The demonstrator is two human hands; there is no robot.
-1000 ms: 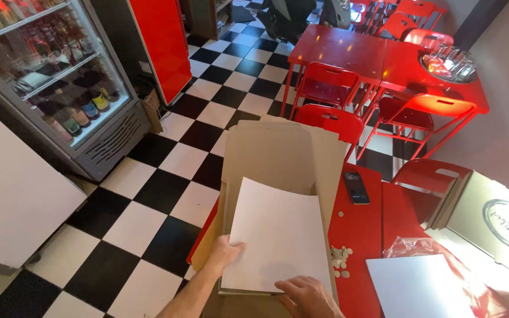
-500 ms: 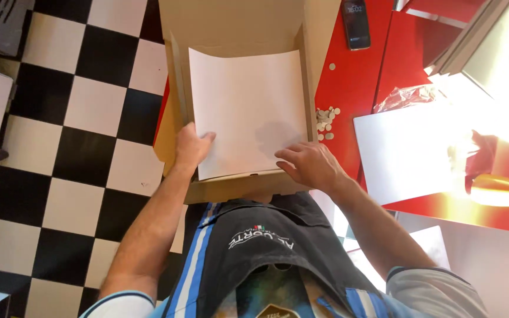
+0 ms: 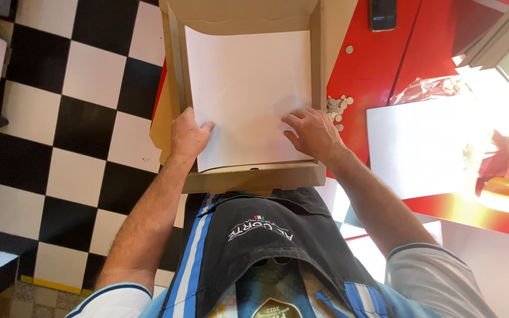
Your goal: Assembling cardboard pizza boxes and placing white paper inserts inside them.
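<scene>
An open brown cardboard box [image 3: 175, 70] lies flat at the edge of a red table, with a white paper sheet [image 3: 245, 88] lying inside it. My left hand [image 3: 187, 136] rests on the sheet's near left corner, at the box's left wall. My right hand [image 3: 313, 132] presses flat on the sheet's near right corner, fingers spread. Neither hand grips anything.
The red table [image 3: 372, 65] holds a small heap of pale round discs [image 3: 337, 109], a dark phone [image 3: 382, 13], a white sheet stack [image 3: 419, 147], crumpled clear wrap [image 3: 428, 89] and more flat boxes [image 3: 496, 41]. Black-and-white checkered floor [image 3: 83, 118] lies left.
My view dropped from the room to straight down over the box. Both hands slid to the sheet's near corners, and the sheet now lies flat in the box.
</scene>
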